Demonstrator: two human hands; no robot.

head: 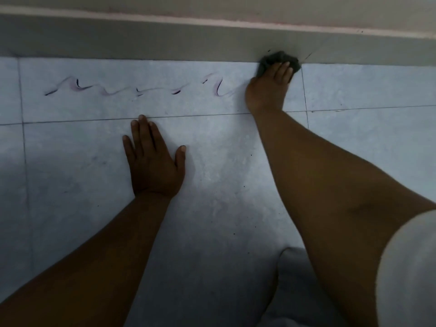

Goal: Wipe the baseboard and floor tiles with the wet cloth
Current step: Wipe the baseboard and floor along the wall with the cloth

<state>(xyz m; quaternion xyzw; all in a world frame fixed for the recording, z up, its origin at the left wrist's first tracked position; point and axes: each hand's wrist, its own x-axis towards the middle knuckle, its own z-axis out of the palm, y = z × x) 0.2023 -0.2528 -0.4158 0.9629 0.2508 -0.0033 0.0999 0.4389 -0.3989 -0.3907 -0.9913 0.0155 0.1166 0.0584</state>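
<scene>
The right hand (269, 90) presses a dark cloth (279, 61) against the baseboard (165, 43), while the left hand (154, 161) lies flat and open on the floor (70, 161) nearby.

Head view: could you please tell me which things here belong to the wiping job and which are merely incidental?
Belongs to the job:
dark cloth under the right hand
grey baseboard
floor tiles
wavy marks

Incidental:
left hand, flat on a tile
wall
</scene>
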